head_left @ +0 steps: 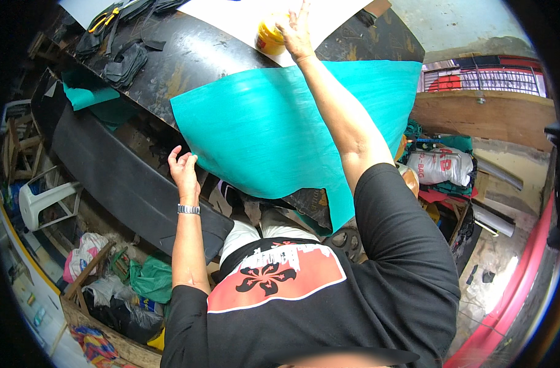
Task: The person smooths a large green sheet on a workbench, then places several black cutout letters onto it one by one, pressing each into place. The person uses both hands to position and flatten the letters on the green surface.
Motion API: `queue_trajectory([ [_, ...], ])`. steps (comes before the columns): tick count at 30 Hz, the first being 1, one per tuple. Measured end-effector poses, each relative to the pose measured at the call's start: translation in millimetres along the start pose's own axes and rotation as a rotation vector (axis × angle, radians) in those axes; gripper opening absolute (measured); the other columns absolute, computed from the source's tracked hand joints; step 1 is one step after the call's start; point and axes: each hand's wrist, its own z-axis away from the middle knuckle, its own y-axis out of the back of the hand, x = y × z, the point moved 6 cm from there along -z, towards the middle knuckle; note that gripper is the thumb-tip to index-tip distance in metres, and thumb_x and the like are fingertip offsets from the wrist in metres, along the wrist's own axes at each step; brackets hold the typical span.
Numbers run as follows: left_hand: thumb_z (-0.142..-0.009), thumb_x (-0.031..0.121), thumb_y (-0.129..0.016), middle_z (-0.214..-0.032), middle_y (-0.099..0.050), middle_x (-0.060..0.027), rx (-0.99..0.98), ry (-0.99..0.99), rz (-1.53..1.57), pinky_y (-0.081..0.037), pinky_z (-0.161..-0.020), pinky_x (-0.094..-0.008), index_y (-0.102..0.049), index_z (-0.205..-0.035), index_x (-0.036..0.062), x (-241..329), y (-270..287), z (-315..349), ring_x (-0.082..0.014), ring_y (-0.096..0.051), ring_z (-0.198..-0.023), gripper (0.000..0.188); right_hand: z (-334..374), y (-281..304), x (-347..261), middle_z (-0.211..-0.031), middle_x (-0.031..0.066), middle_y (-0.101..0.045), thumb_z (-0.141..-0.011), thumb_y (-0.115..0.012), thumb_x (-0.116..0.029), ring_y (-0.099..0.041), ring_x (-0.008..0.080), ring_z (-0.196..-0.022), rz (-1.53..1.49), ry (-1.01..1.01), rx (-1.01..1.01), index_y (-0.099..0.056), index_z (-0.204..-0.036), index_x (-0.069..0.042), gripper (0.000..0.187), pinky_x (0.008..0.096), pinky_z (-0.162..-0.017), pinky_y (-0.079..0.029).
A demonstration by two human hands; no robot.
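Observation:
A large teal sheet lies over the near side of the dark table, its near edge hanging over and curving down toward me. At the sheet's left edge is my left hand, a metal-band watch on its wrist; thumb and fingertip appear to pinch the edge while another finger points up. My right arm stretches across the sheet to the far side. There my right hand is beside a yellow jar, its fingers spread and one digit against the jar's side. The jar is on or beside a white sheet.
Yellow-handled scissors and dark scraps lie on the table's left part. A long black sheet slopes below it. A white plastic stool and bags stand at left; a stuffed white bag is at right.

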Motion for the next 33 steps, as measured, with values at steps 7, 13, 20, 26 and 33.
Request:
queue_trajectory([
  [7,-0.082,-0.007,-0.065,-0.098,-0.061,-0.0075,0.012,-0.009,0.017,-0.046,-0.087,-0.0280,-0.043,-0.131,0.0055,4.8,0.1,0.1,-0.0143,-0.058,-0.092,0.055,-13.0,6.8,-20.5,-0.150,0.0237,-0.034,-0.081,-0.074,-0.036,-0.040,0.0352,-0.137,0.421,0.013,-0.110,-0.021,-0.153,-0.001,0.097,0.0435,-0.110,-0.038],
  [13,-0.083,-0.006,-0.066,-0.101,-0.062,-0.0111,-0.003,-0.052,0.002,-0.047,-0.089,-0.0289,-0.041,-0.130,0.0038,14.3,-4.9,-4.2,-0.0164,-0.059,-0.095,0.054,-7.8,-34.3,-28.7,-0.143,0.0238,-0.041,-0.078,-0.076,-0.038,-0.044,0.0352,-0.133,0.819,0.072,-0.360,-0.026,-0.151,0.001,0.097,0.0438,-0.109,-0.040],
  [20,-0.082,-0.005,-0.068,-0.106,-0.064,-0.0138,-0.025,-0.100,-0.117,-0.048,-0.088,-0.0296,-0.043,-0.126,0.0035,29.6,-3.8,-25.9,-0.0170,-0.060,-0.094,0.052,0.1,6.4,-91.6,-0.135,0.0240,-0.049,-0.075,-0.079,-0.041,-0.049,0.0352,-0.127,0.738,0.194,-0.229,-0.032,-0.148,0.002,0.097,0.0440,-0.106,-0.042],
  [26,-0.084,-0.004,-0.068,-0.109,-0.064,-0.0158,-0.062,-0.070,-0.101,-0.047,-0.075,-0.0249,-0.040,-0.129,0.0035,28.0,14.8,-39.6,-0.0138,-0.058,-0.087,0.054,48.6,155.1,-143.1,-0.129,0.0241,-0.056,-0.072,-0.081,-0.043,-0.053,0.0352,-0.123,0.564,0.114,0.038,-0.037,-0.145,0.004,0.097,0.0443,-0.104,-0.044],
  [33,-0.085,-0.003,-0.066,-0.103,-0.063,-0.0104,-0.027,-0.062,-0.145,-0.044,-0.067,-0.0233,-0.041,-0.125,0.0070,24.2,39.0,-39.8,-0.0119,-0.058,-0.083,0.049,184.4,319.2,-133.0,-0.134,0.0296,-0.049,-0.058,-0.088,-0.037,-0.046,0.0412,-0.128,1.021,-0.365,0.233,-0.029,-0.152,-0.006,0.115,0.0474,-0.108,-0.039],
])
